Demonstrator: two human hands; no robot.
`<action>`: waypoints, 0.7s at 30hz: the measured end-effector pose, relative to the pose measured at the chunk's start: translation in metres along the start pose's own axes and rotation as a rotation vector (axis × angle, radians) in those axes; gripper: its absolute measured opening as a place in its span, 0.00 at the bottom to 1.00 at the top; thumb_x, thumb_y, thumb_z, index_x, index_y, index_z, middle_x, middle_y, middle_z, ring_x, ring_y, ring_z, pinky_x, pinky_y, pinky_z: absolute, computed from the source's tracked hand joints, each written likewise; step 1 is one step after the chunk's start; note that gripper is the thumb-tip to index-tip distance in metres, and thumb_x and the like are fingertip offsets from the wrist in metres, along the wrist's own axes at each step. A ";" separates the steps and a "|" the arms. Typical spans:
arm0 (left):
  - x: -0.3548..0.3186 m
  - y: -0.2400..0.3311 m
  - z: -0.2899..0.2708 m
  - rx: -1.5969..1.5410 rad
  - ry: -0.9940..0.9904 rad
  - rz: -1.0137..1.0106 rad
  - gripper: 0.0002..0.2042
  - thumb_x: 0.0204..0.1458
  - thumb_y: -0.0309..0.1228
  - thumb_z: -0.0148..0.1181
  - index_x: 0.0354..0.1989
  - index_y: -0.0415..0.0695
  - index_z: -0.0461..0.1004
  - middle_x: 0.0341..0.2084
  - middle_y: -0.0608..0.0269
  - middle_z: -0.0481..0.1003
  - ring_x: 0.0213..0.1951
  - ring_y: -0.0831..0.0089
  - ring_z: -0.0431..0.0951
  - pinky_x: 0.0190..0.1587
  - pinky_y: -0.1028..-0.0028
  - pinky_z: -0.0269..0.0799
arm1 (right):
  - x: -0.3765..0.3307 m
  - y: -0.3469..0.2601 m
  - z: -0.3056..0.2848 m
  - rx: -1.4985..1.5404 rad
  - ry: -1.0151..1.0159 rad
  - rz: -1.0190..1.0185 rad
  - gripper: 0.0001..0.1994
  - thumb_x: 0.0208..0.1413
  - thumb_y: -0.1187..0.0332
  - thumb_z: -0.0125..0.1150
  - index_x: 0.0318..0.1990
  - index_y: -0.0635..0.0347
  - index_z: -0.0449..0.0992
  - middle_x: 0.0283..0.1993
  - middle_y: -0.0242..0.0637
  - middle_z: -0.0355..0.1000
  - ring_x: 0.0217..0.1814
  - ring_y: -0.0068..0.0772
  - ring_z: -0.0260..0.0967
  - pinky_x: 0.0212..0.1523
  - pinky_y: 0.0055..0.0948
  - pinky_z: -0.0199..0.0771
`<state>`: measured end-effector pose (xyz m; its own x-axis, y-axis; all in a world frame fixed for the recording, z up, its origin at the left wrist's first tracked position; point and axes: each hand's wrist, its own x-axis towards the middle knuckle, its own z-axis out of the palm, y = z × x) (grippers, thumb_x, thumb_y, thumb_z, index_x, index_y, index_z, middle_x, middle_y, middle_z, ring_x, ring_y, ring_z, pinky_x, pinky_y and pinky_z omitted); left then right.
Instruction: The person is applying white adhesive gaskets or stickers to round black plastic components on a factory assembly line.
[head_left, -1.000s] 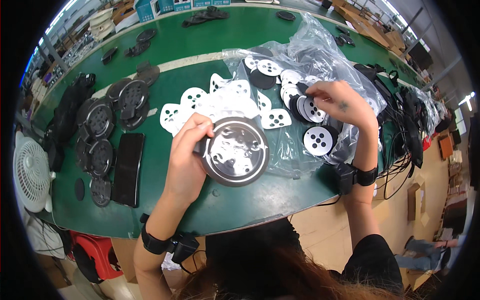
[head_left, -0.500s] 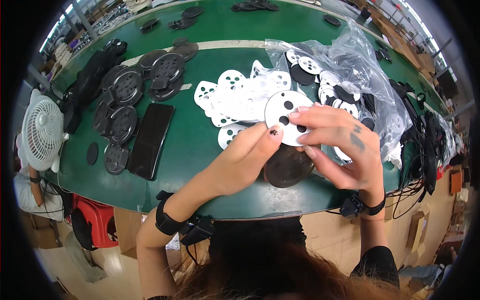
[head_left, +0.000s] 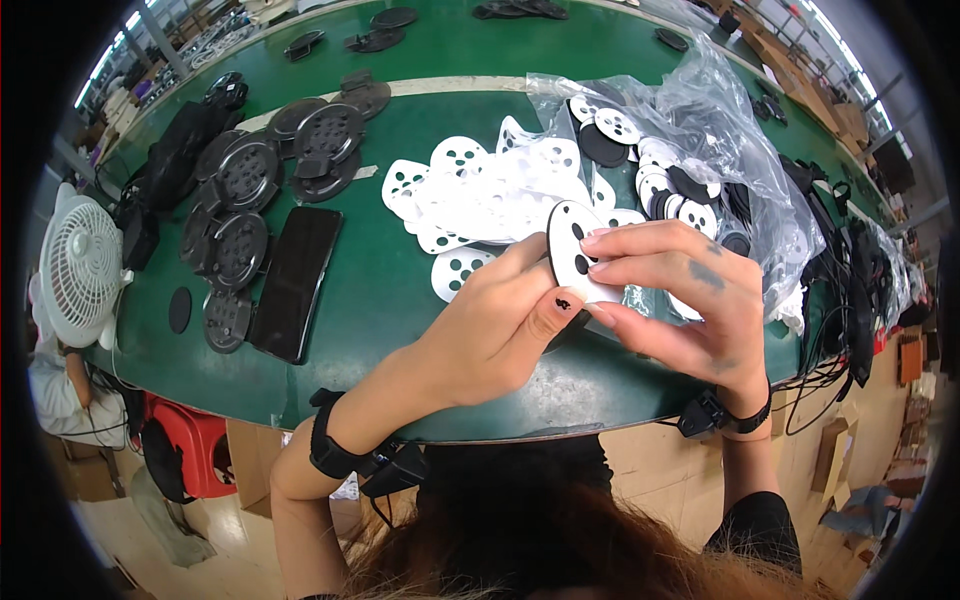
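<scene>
Both hands, left hand (head_left: 490,330) and right hand (head_left: 685,300), pinch one white disc (head_left: 572,250) above the green bench (head_left: 390,290), near the pile of white discs (head_left: 480,195) and clear bag (head_left: 720,120).

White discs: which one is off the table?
The white disc pinched between left hand and right hand; the other white discs lie heaped on the table.

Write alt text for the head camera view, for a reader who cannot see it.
Both hands, left hand and right hand, hold a white round disc with dark holes over a green table. Behind it lie a pile of white discs, a clear plastic bag of more, black round parts, a dark phone and a small white fan.
</scene>
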<state>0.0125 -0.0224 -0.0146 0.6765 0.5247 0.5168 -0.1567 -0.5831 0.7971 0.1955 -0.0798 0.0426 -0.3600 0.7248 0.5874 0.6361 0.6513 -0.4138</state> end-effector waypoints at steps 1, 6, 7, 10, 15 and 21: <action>0.000 -0.001 0.000 -0.001 -0.002 0.000 0.16 0.60 0.37 0.39 0.39 0.36 0.69 0.38 0.47 0.67 0.39 0.52 0.68 0.42 0.63 0.65 | 0.000 0.000 0.000 0.000 0.001 0.002 0.12 0.34 0.77 0.68 0.32 0.63 0.77 0.38 0.41 0.75 0.41 0.39 0.74 0.38 0.28 0.74; -0.001 -0.004 0.001 0.034 -0.004 -0.016 0.16 0.60 0.38 0.40 0.35 0.38 0.70 0.30 0.50 0.65 0.31 0.55 0.67 0.35 0.64 0.64 | -0.004 0.000 0.000 -0.005 -0.016 0.023 0.12 0.34 0.77 0.68 0.32 0.63 0.77 0.37 0.41 0.75 0.40 0.39 0.74 0.37 0.28 0.75; -0.002 -0.004 0.002 0.034 -0.006 -0.017 0.16 0.60 0.38 0.40 0.35 0.38 0.70 0.30 0.50 0.65 0.31 0.55 0.67 0.35 0.64 0.64 | -0.004 0.001 0.000 -0.005 -0.015 0.024 0.12 0.34 0.77 0.68 0.32 0.63 0.77 0.37 0.41 0.75 0.40 0.39 0.74 0.37 0.28 0.75; -0.003 -0.003 0.002 0.036 0.010 -0.029 0.16 0.59 0.39 0.41 0.35 0.40 0.71 0.30 0.51 0.64 0.30 0.57 0.67 0.34 0.65 0.64 | -0.005 0.003 0.001 -0.032 -0.016 -0.012 0.13 0.34 0.77 0.69 0.32 0.64 0.77 0.37 0.42 0.75 0.40 0.39 0.74 0.39 0.29 0.76; -0.002 -0.004 0.001 0.065 -0.004 -0.037 0.13 0.58 0.37 0.44 0.33 0.41 0.72 0.28 0.53 0.63 0.28 0.59 0.67 0.31 0.67 0.63 | -0.005 0.005 0.002 -0.008 0.006 -0.071 0.12 0.37 0.75 0.68 0.32 0.64 0.75 0.37 0.40 0.74 0.34 0.39 0.73 0.34 0.28 0.74; -0.002 -0.005 0.003 0.067 0.038 -0.007 0.12 0.57 0.36 0.46 0.31 0.40 0.72 0.27 0.54 0.63 0.26 0.60 0.67 0.29 0.67 0.62 | -0.007 0.000 0.001 0.016 -0.033 0.018 0.13 0.34 0.78 0.68 0.32 0.66 0.76 0.37 0.43 0.74 0.40 0.41 0.74 0.40 0.31 0.76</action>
<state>0.0141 -0.0224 -0.0199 0.6492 0.5512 0.5242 -0.1029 -0.6192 0.7785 0.1974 -0.0845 0.0383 -0.3708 0.7435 0.5565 0.6316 0.6412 -0.4358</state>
